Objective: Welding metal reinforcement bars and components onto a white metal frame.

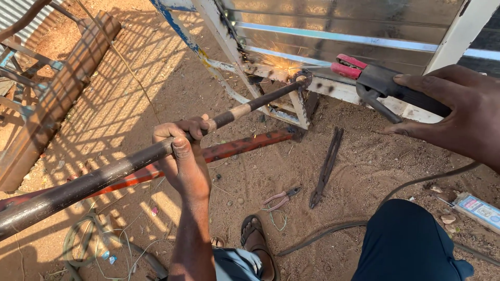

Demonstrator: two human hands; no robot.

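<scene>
My left hand (183, 151) grips a long dark metal pipe (104, 177) that slants from lower left up to the white metal frame (291, 83). The pipe's far tip (301, 80) meets the frame where yellow sparks (278, 65) fly. My right hand (458, 112) holds a black welding electrode holder with red jaws (364, 73); its thin rod reaches left to the sparking joint. Shiny sheet metal panels (344, 26) fill the frame behind.
On the sandy ground lie a red-painted steel bar (239, 145), dark long tongs (325, 169), red-handled pliers (281, 196), a black cable (323, 234) and a small box (479, 208) at right. A rusty beam (57, 99) lies at left. My sandalled foot (258, 244) and blue-trousered knee (411, 244) are below.
</scene>
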